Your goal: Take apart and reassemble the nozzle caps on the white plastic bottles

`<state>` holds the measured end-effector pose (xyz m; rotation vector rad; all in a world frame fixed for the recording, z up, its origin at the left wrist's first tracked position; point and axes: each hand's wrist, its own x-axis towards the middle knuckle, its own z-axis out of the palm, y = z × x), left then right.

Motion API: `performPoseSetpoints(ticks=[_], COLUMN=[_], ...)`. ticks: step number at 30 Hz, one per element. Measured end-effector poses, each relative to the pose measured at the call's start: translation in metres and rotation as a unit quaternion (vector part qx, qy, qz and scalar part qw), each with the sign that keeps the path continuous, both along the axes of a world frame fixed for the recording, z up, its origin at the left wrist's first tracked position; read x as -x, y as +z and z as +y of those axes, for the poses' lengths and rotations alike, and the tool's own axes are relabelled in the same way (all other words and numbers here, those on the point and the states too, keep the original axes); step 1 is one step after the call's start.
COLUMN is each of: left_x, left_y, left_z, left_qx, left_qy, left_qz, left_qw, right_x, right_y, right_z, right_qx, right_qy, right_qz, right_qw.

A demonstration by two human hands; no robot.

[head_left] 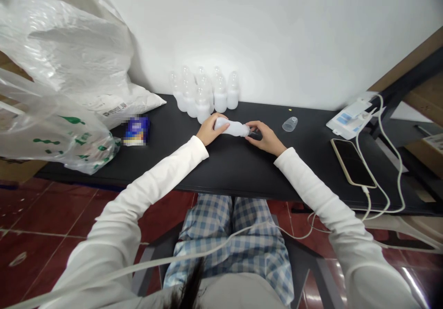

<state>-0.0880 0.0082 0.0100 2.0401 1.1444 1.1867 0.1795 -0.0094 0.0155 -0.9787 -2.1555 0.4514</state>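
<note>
A white plastic bottle [234, 128], shaped like a baby bottle, lies tilted on its side above the black table, its neck pointing right. My left hand [212, 129] is wrapped round its body near the base. At the neck end, the fingers of my right hand [265, 137] close on a clear part [255, 135], mostly hidden by those fingers. Whether that part is joined to the neck, I cannot tell. Off to the right of my right hand, a clear domed cap [290, 124] lies on the table.
Several white bottles with clear domed caps [202, 103] stand grouped by the wall. Plastic bags [79, 129] and a small blue packet [137, 130] occupy the left of the table [214, 170]. On the right are a phone [353, 162], a white power strip [349, 118] and cables.
</note>
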Motion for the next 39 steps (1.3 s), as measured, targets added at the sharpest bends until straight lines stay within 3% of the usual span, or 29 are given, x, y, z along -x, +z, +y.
performPoseSetpoints(ticks=[3, 7, 11, 21, 32, 35, 39], left_x=[0.0, 0.0, 0.0, -0.001, -0.002, -0.001, 0.004], left_y=[0.0, -0.001, -0.005, -0.007, -0.004, -0.009, -0.021], left_z=[0.001, 0.002, 0.005, 0.004, 0.002, 0.006, 0.014], left_qx=[0.035, -0.079, -0.158, -0.194, -0.22, -0.282, -0.366], left_qy=[-0.036, -0.085, -0.08, -0.078, -0.049, -0.045, -0.044], left_qz=[-0.007, 0.029, 0.064, 0.091, 0.077, 0.069, 0.049], left_qw=[0.999, 0.993, 0.982, 0.974, 0.971, 0.956, 0.928], right_x=[0.003, 0.001, 0.003, 0.002, -0.001, 0.0, 0.004], right_y=[-0.001, 0.0, 0.0, 0.003, 0.003, 0.003, 0.006], right_z=[-0.001, -0.001, 0.001, 0.004, 0.0, -0.002, -0.008], right_qx=[0.014, 0.094, 0.148, 0.174, 0.131, 0.115, 0.033], right_qy=[-0.023, -0.069, -0.077, -0.058, -0.021, 0.003, -0.006], right_qz=[0.047, 0.109, 0.127, 0.082, 0.083, 0.108, 0.083], right_qw=[0.999, 0.987, 0.978, 0.98, 0.988, 0.988, 0.996])
